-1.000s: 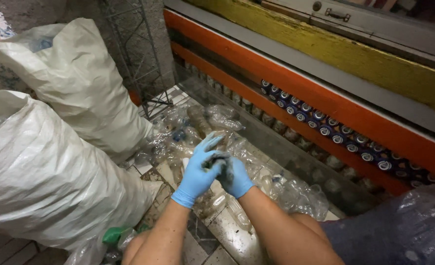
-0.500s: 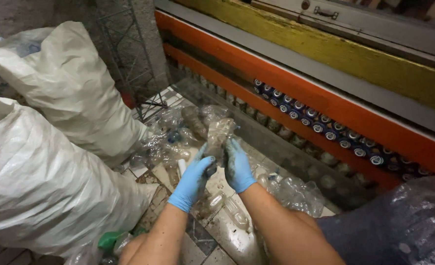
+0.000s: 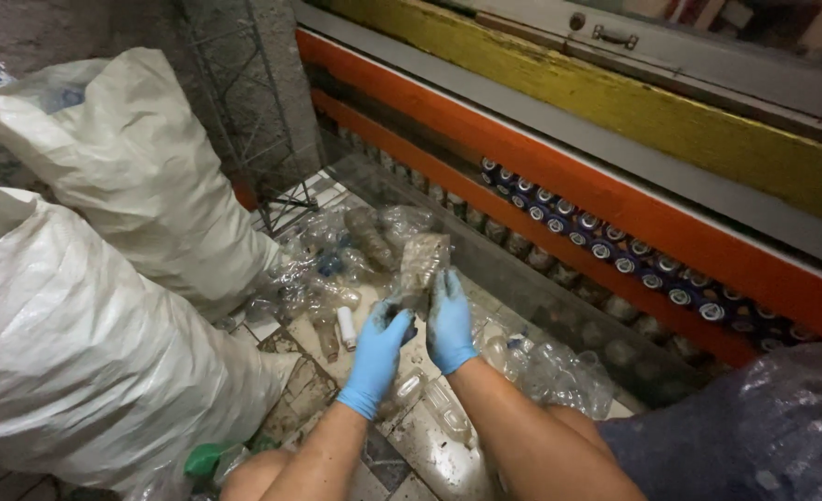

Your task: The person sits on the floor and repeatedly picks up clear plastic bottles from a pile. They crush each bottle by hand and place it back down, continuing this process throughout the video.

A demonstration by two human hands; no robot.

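Observation:
Both my hands wear blue gloves and meet over a pile of crushed clear plastic bottles (image 3: 337, 269) on the tiled floor. My right hand (image 3: 448, 320) grips the side of a dirty clear plastic bottle (image 3: 420, 264) held upright between the two hands. My left hand (image 3: 378, 357) is closed around the bottle's lower end, where a dark cap shows. A small white tube-shaped item (image 3: 346, 327) lies on the floor just left of my left hand.
Two big white woven sacks (image 3: 86, 362) (image 3: 142, 176) stand at the left. An orange and yellow machine frame (image 3: 615, 204) runs along the right, with a row of blue-capped bottles (image 3: 606, 246) under it. More bottles (image 3: 559, 371) lie near my knees. A green cap (image 3: 205, 459) lies at the bottom.
My hands have lifted the dirty bottle slightly and shifted their grip on it; the left hand has moved down to its lower end. The view has drifted a little.

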